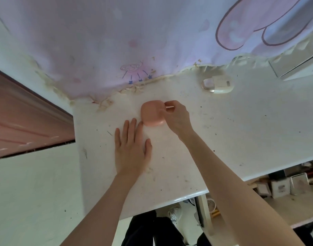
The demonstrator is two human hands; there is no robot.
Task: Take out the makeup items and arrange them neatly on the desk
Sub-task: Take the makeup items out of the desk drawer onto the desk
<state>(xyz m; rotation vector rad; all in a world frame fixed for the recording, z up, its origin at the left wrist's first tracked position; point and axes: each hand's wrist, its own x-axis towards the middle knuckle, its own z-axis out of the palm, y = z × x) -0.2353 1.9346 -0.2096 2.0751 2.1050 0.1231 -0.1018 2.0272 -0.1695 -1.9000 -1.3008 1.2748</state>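
Bright, soft, even daylight; faint shadows, slight blur, wide-angle bending at edges.

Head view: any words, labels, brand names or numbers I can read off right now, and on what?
None can be read.
Pink compact: plain, no print visible.
White case at the back of the desk: a pale label, too blurred to read.
Small boxes under the desk: printed fronts, too small to read.
Pink cloth: cartoon drawings and arrows only, no letters.
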